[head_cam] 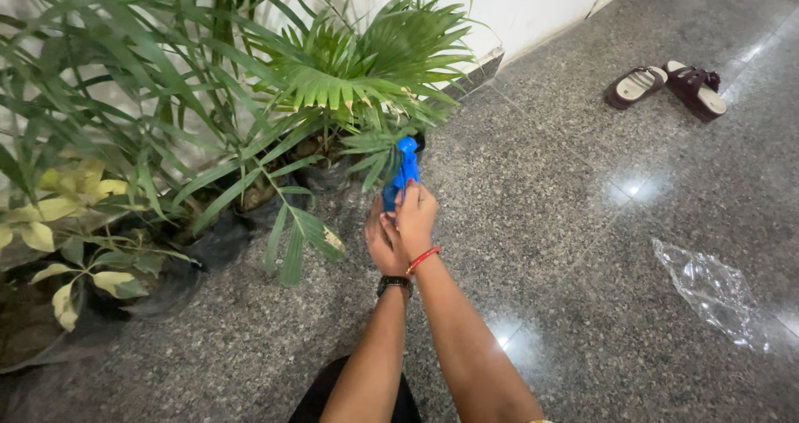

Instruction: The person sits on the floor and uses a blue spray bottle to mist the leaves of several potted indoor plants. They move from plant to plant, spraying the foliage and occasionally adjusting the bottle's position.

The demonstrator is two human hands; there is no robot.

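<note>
Potted palms (250, 82) crowd the left of the speckled granite floor (541, 223) — sandals (666, 89) and a clear plastic bag (712, 290) lie well apart. Both hands close together on a blue spray bottle (404, 169), its long axis pointing up toward the fronds; right hand (416, 215) grips higher — left hand (383, 242) just below.

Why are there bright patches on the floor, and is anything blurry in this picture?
Head view: the polished granite floor mirrors overhead light as white glare spots; the clear plastic bag glints too. Both hands, left and right, and the blue tool look sharp; lines bend slightly toward the wide-angle edges.
</note>
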